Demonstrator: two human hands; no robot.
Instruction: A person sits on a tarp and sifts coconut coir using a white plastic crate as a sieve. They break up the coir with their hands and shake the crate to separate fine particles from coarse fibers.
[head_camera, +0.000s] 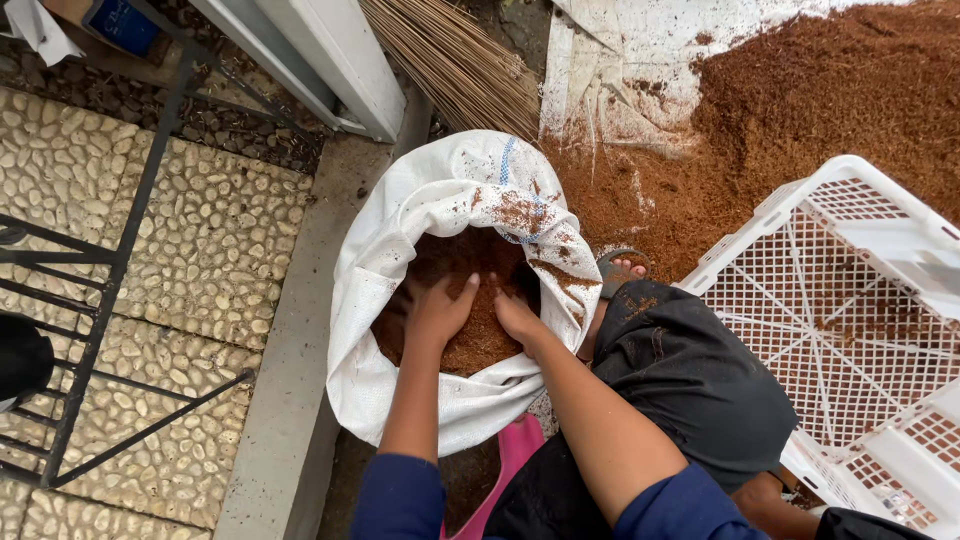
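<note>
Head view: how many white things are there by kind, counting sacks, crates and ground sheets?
White woven sack with brown fibre, both hands pressing inside: 1
White plastic lattice crate: 1
White ground sheet under brown heap: 1
Total: 3

An outdoor house yard: pebble paving (200, 230), broom (455, 60), brown fibre heap (830, 90) on ground.

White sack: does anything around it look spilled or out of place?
Yes. Brown fibrous material smears the white sack's rolled rim and lies in a loose pile spread over the sheet and ground beside it. Both hands press the fill inside.
</note>
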